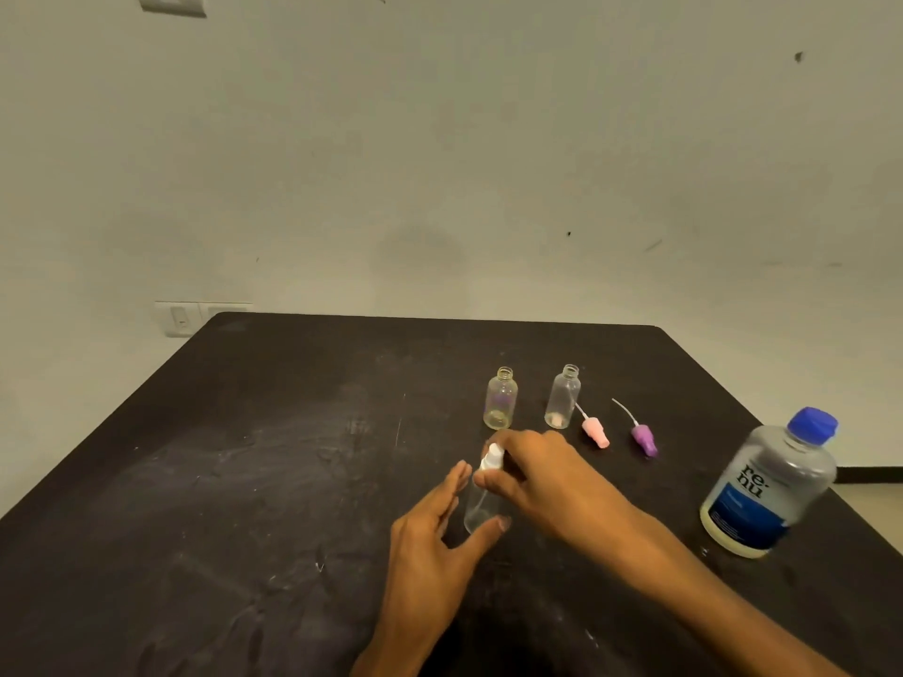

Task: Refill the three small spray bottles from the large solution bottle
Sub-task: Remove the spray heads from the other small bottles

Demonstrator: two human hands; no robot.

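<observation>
You were approx. at the end of the opening-up stage, w/ no pouring begun as far as the view showed. Two of the small bottles, the yellowish-tinted bottle (500, 399) and the clear bottle (563, 397), stood upright side by side mid-table w/ necks bare, both looking empty or nearly so; I couldn't tell for sure thru the clear plastic. Their spray tops lay on the dark table (244, 456) just to the right: the pink sprayer (596, 432) close beside the clear bottle, the purple sprayer (644, 438) a bit further right, each on its side w/ dip tube pointing back. The third bottle (481, 505) was nearer you, in front of the other two, and the only one w/ its top on. Your left hand (430, 525) was loosely curled round its body, thumb at the base and fingers spread on the far side, more steadying than squeezing. Your right hand (532, 471) had its fingertips pinched on the white sprayer (490, 456) at the neck, which I judged to be a grip for unscrewing; whether it was already loose, can't tell. The large solution bottle (767, 491) stood at the right edge of the table, well apart from the small ones, blue cap on, untouched by either hand. So left to do, by my reckoning: get that last top off, uncap the big bottle, fill all three, then refit three sprayers.
</observation>
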